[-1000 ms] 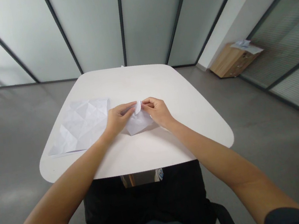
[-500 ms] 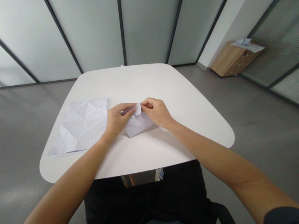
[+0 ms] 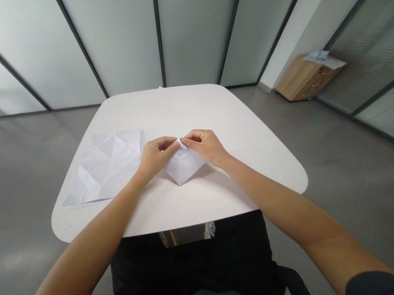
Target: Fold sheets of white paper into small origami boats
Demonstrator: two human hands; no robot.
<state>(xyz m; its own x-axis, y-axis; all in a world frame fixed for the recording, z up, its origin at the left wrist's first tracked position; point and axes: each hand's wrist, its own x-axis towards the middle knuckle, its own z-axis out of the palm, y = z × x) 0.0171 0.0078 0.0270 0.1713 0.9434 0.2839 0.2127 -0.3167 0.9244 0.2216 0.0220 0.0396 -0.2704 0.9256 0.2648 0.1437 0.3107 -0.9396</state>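
The top edge of the folded paper [image 3: 184,166] is lost under the pinching fingertips of the left hand [image 3: 155,157] and right hand [image 3: 206,147] — the fold there can't be made out. Both upper arms run off the bottom edge. The papers [image 3: 321,58] on the wooden cabinet [image 3: 303,82] are too small to read — likewise the blue print [image 3: 210,228] under the table [image 3: 191,204].

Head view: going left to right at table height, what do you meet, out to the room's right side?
creased sheet → left hand → folded paper, pinched by both hands → right hand → wooden cabinet on the floor
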